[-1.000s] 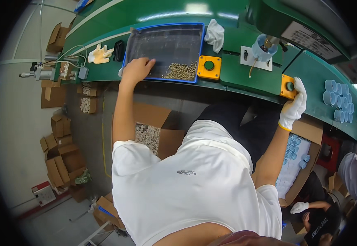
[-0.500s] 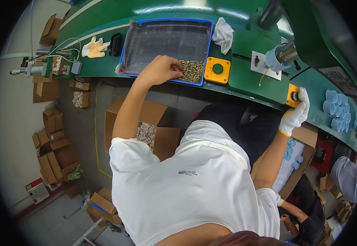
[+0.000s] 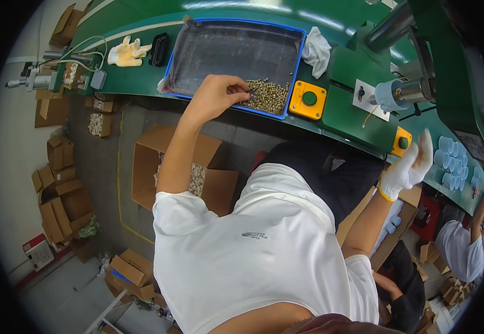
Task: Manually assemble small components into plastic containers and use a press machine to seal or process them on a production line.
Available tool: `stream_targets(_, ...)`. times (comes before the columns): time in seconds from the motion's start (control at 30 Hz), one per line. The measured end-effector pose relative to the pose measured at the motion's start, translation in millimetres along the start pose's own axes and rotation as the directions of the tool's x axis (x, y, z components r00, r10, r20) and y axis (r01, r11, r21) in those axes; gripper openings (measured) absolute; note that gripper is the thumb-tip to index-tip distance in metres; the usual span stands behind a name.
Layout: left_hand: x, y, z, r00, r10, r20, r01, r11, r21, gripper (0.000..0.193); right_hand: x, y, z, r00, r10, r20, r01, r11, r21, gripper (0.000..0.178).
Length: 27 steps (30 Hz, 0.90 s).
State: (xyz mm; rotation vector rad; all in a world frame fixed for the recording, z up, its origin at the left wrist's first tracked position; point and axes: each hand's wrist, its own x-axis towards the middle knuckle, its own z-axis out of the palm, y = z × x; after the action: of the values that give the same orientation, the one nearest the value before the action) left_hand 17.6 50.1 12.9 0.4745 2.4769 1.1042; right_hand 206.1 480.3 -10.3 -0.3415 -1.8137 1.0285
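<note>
My bare left hand [image 3: 220,96] is at the near edge of a blue-rimmed tray [image 3: 225,50], thumb and fingers pinched together beside a heap of small brass-coloured metal pieces [image 3: 271,99]. Whatever is between the fingertips is hidden. My right hand [image 3: 410,168], in a white glove, is held up with fingers stretched and nothing in it, just off a yellow button box [image 3: 401,141] with a green button. A second yellow button box [image 3: 307,100] sits right of the tray. Between the boxes, a light-blue cup [image 3: 389,96] is at the head of a green press [image 3: 414,92].
Several light-blue cups [image 3: 452,161] stand on the green bench at the right. A white cloth [image 3: 316,53], a black case [image 3: 158,50] and a pale glove [image 3: 128,53] lie around the tray. An open carton [image 3: 197,181] is below my left arm. Other people work at lower right.
My right hand has come off the right button box, toward me and to the right. My left hand stays at the brass pieces. The view has shifted slightly.
</note>
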Motion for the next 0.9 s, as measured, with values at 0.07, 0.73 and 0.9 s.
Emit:
stream_targets(0.07,5.4,2.1,5.7,0.997,0.057,-0.047,-0.055,0.998,0.035,0.021,8.7,-26.5,29.7,0.988,0.125,0.095,-0.128,0.991,0.029,0.067)
stream_targets(0.73,73.1,68.7,110.8,0.843,0.404,-0.355,-0.467,0.877,-0.11,0.013,251.7,290.8,-38.6,0.958,-0.237,0.164,0.222,0.244,-0.944,0.053)
stream_targets(0.9,63.7,37.5,105.3,0.867,0.351,-0.353,-0.392,0.919,-0.048,0.013,233.2,266.5,28.7,0.965,0.16,0.209,-0.038,0.87,-0.491,0.054)
